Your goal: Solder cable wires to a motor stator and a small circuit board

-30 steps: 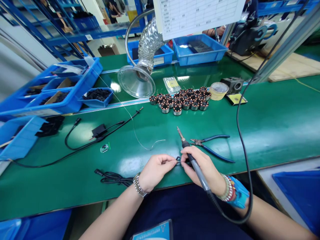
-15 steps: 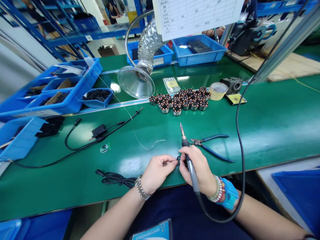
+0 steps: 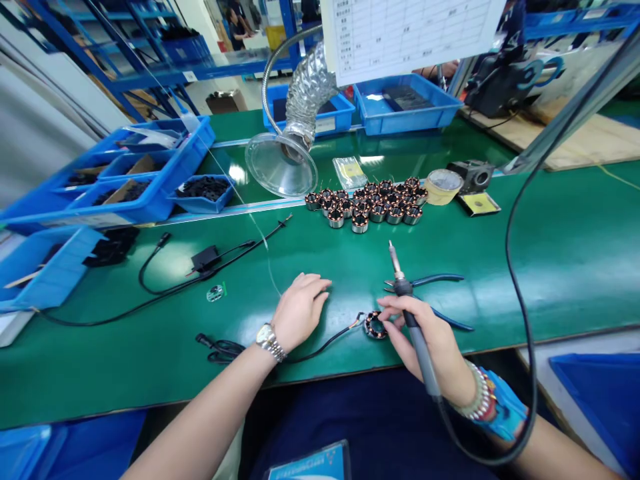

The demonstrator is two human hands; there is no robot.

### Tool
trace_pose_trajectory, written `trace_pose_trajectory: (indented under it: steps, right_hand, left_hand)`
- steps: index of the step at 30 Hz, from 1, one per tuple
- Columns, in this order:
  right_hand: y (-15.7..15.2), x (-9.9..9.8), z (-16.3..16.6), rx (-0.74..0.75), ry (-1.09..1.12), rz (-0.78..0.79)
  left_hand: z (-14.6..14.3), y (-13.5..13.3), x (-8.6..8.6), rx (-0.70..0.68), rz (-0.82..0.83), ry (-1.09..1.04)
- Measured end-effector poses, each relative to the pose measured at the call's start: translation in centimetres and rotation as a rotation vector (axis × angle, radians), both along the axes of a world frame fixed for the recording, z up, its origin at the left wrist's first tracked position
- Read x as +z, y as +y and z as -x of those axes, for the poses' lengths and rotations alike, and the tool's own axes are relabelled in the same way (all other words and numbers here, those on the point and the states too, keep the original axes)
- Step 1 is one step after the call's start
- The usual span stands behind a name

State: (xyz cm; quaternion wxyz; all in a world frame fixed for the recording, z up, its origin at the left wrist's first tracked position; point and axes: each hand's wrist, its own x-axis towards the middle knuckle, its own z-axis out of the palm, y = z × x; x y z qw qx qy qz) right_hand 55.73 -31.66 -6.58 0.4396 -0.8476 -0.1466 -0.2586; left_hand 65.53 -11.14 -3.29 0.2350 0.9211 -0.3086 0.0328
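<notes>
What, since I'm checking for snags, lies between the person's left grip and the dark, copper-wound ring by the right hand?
The end of a thin black cable, with fine coloured wires, runs between the left grip and the dark, copper-wound ring on the green bench; I see no tool or box between them.

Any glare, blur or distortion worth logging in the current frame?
Head view: pale glare on the green table, notably toward the right; head view: wide-angle stretching toward the edges; head view: small print on the hanging sheet too soft to read reliably; head view: right hand and soldering iron clearly outlined.
</notes>
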Motion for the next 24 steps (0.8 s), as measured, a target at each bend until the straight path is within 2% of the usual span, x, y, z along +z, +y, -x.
trace_pose_trajectory:
  steps: [3, 5, 11, 16, 24]
  right_hand:
    - [0.4, -0.3, -0.4, 0.018, -0.007, -0.017]
    - [0.7, -0.2, -0.6, 0.013, -0.005, -0.018]
    - [1.3, 0.0, -1.2, 0.012, 0.056, -0.017]
    - [1.4, -0.1, -1.5, 0.020, 0.093, -0.030]
    - [1.5, 0.2, -1.9, 0.101, 0.064, 0.012]
  left_hand:
    - [0.2, 0.4, 0.9, 0.091, 0.240, 0.116]
    - [0.7, 0.4, 1.5, 0.108, 0.304, 0.189]
    - [2.0, -1.8, 1.4, -0.020, 0.172, 0.419]
    - [1.8, -3.6, 0.7, -0.035, 0.199, 0.517]
    - [1.4, -3.8, 0.8, 0.017, 0.285, 0.624]
